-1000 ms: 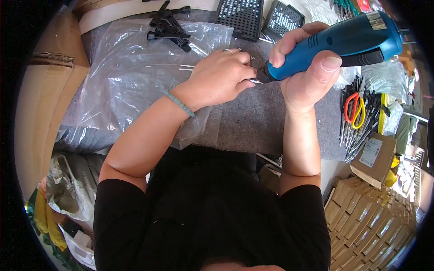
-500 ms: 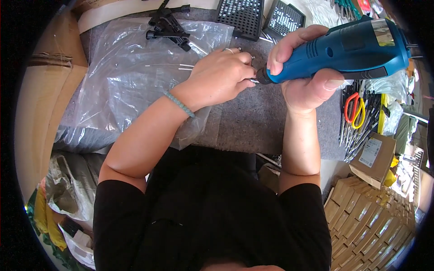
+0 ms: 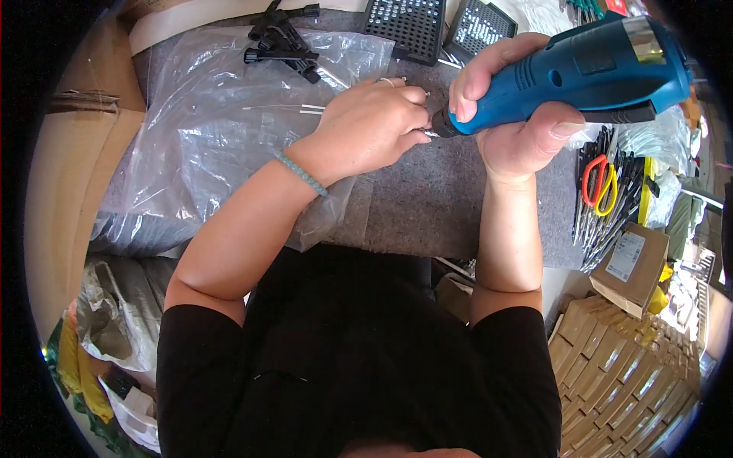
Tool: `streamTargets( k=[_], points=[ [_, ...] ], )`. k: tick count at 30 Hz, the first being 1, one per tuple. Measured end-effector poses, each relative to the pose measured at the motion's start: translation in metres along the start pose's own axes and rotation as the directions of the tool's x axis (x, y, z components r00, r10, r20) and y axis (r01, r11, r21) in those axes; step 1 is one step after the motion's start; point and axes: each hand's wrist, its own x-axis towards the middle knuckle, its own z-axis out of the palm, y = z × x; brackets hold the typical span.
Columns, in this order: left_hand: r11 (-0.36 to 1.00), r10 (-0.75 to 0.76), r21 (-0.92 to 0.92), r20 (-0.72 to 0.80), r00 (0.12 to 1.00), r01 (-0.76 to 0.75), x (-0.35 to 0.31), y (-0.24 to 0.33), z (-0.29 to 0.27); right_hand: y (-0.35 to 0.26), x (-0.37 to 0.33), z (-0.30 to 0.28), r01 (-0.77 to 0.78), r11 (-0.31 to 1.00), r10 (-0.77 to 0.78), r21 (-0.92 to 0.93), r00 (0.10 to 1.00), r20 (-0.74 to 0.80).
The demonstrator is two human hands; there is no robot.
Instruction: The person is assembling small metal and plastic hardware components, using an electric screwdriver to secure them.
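Observation:
My right hand [image 3: 515,114] is wrapped round a blue handheld power tool [image 3: 588,72], thumb below and fingers above. The tool's black nose [image 3: 445,122] points left at my left hand [image 3: 374,122]. A small silvery metal piece [image 3: 430,133] shows between that hand's pinched fingertips and the nose; most of it is hidden. Thin white-tipped rods [image 3: 311,111] reach out past the left side of my left hand, over a clear plastic bag [image 3: 221,137]. Whether the hand holds them, I cannot tell.
Black plastic parts [image 3: 282,42] lie on the bag. Two black hole trays [image 3: 405,30] with small metal pieces stand behind. On the right are red-and-yellow-handled scissors [image 3: 599,187], many thin metal rods [image 3: 603,229] and a cardboard box [image 3: 628,267]. Grey fabric [image 3: 427,206] covers the table.
The power tool and my right hand have shifted slightly up. The black lever under the tool stands further out from its body. My left hand keeps its pinch almost in place.

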Motion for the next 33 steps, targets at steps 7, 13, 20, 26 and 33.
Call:
streamTargets(
  k=[7, 13, 20, 26, 33],
  points=[
    [0.999, 0.024, 0.025, -0.072, 0.997, -0.023, 0.003, 0.001, 0.001, -0.014, 0.004, 0.014, -0.118, 0.97, 0.094, -0.213, 0.988, -0.12],
    [1.0, 0.003, -0.02, -0.026, 1.0, -0.004, 0.0, 0.002, 0.0, -0.013, 0.004, 0.009, -0.16, 0.985, 0.149, -0.06, 0.976, -0.16],
    [1.0, -0.001, 0.005, -0.041, 0.999, 0.001, -0.004, 0.001, 0.0, -0.006, 0.087, 0.0, 0.206, 0.935, -0.305, -0.289, 0.882, -0.358],
    [1.0, -0.001, -0.01, -0.038, 0.999, 0.001, -0.001, 0.001, -0.002, 0.032, 0.127, -0.004, 0.216, 0.886, -0.362, -0.41, 0.874, -0.323],
    [1.0, -0.017, -0.005, -0.03, 0.999, 0.017, -0.001, 0.001, -0.003, 0.056, 0.136, -0.01, 0.218, 0.883, -0.364, -0.417, 0.878, -0.312]
  ],
)
